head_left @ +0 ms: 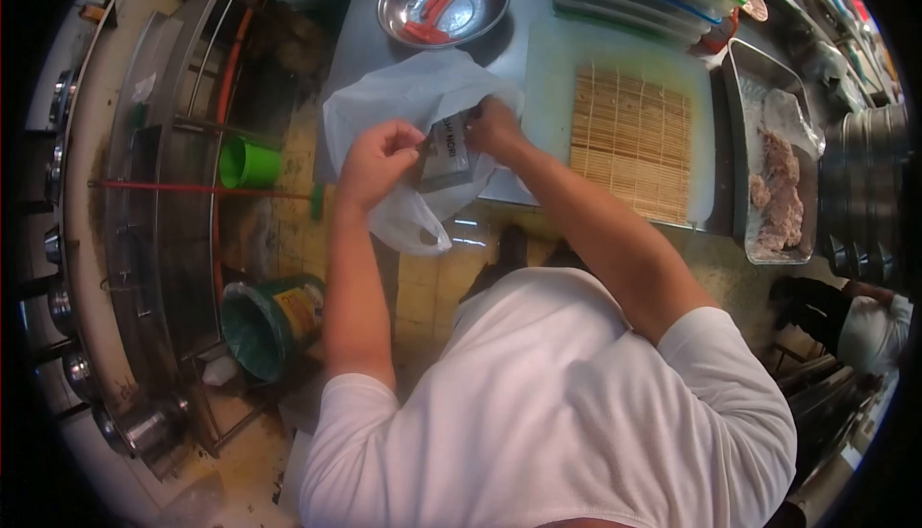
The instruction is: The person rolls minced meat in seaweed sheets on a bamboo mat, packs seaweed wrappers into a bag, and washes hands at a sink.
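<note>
A packet of nori (447, 151), with dark print on its clear wrapper, is partly inside a white plastic bag (370, 96) at the table's near edge. My right hand (494, 130) grips the packet's upper right side with bent fingers. At the packet's left, my left hand (386, 155) is closed, thumb against curled fingers. Whether bag film or wrapper lies in that pinch is hidden. One handle loop of the bag hangs below the table edge.
Beyond the bag stands a metal bowl (480, 11) with red sticks. A bamboo rolling mat (634, 144) lies on a cutting board (549, 76). Stacked lidded containers (624, 9) stand behind it. A metal tray (744, 115) at right holds pinkish food. Green bucket (274, 331) at lower left.
</note>
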{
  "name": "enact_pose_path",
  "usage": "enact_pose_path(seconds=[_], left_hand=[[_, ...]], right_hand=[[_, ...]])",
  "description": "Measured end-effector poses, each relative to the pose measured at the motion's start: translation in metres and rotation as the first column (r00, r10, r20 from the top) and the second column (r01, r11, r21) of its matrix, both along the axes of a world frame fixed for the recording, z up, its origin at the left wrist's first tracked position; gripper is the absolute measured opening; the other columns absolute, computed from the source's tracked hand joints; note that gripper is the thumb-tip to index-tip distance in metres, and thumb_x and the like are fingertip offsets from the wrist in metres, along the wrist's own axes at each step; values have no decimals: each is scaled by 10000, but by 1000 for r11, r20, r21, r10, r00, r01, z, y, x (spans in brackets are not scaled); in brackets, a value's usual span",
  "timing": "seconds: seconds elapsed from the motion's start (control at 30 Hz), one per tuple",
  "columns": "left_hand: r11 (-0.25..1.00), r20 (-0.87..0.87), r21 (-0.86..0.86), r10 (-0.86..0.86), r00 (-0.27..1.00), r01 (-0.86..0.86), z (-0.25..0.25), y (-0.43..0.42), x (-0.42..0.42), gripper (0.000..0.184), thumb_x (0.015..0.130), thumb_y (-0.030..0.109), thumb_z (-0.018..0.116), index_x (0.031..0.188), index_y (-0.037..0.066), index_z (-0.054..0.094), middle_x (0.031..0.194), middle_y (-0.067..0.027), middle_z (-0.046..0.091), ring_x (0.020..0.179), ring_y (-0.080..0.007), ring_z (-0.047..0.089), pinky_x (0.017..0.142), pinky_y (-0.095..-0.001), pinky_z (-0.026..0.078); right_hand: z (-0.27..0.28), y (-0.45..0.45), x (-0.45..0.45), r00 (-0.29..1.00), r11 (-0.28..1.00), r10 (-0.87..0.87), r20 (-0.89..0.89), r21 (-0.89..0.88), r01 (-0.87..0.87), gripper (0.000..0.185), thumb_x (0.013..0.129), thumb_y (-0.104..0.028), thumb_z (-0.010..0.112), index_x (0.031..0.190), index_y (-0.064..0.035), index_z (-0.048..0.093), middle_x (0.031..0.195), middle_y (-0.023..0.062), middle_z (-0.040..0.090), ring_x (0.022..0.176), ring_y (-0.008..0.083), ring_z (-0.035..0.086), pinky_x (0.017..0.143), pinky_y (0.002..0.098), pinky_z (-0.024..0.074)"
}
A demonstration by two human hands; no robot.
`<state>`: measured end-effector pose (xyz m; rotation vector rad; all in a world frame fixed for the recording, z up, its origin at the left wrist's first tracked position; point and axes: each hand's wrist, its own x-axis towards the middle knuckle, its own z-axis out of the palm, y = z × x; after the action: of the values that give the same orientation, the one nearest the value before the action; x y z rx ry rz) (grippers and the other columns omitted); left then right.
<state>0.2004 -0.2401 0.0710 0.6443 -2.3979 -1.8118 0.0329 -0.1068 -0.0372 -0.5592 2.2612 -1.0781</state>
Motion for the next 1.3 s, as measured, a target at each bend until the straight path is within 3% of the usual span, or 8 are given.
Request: enact_pose_path(seconds=[0.2,0.47,0.7,0.8,0.93,1.0,1.1,1.3], left_hand=[[977,-125,202,-43,991,68,43,-5,27,181,834,2,608,1007,7,662,939,7,654,875,-69,595,817,-221,449],[738,-508,607,76,858,294,42,4,8,276,791,-27,569,1060,5,621,1061,-83,685,984,-159,650,896,-287,503],[651,-535,681,128,835,336,8,-5,12,277,824,-19,585,1098,-1,622,1120,-104,670,1028,-188,636,899,-311,512],[770,-372,639,304,877,5,-7,-8,28,311,858,39,658,1165,-1,626,1134,-96,667,1068,-194,626,943,-329,505],[937,-169,-167,279,945,-306,-26,9,57,545,838,153,774,1334,34,581,1322,-165,587,1256,-300,549,1075,-415,438],[700,-23,-707,115,993,-98,-40,26,71,748,774,221,836,1434,68,518,1482,-236,444,1398,-405,409,1148,-500,359],[589,141,-807,114,983,47,-74,35,68,763,746,261,851,1411,62,534,1487,-245,438,1400,-423,393,1167,-523,325],[571,-76,-812,99,992,-119,-125,-56,35,585,715,107,759,1281,46,626,1409,-235,522,1360,-404,448,1163,-511,331]], right_hand=[[49,35,-6,931,921,265,251,-354,-166,601,824,-260,791,1264,93,584,1128,223,681,1077,297,673,915,402,533],[58,57,41,127,794,565,815,-579,182,746,947,-415,700,1442,63,411,1425,194,508,1298,320,530,1092,488,442],[53,76,10,376,819,244,894,-397,413,548,913,-137,727,1375,32,486,1303,183,571,1193,300,586,1042,498,481],[51,95,-7,505,799,152,849,-406,443,493,888,-35,708,1338,10,513,1207,159,604,1071,270,637,947,432,551],[70,116,-18,700,802,98,708,-473,365,474,888,-21,699,1331,-16,530,1107,137,624,965,222,655,852,351,579],[73,129,-26,762,861,137,633,-456,224,474,905,-58,693,1357,-40,552,1203,141,622,1021,202,636,913,303,550],[72,153,-42,808,856,307,502,-518,-4,491,871,-87,747,1331,-57,577,1127,143,638,975,195,642,868,307,556],[119,216,-68,838,819,224,497,-563,114,637,889,-83,723,1459,-53,440,1245,175,631,1103,220,638,974,334,521]])
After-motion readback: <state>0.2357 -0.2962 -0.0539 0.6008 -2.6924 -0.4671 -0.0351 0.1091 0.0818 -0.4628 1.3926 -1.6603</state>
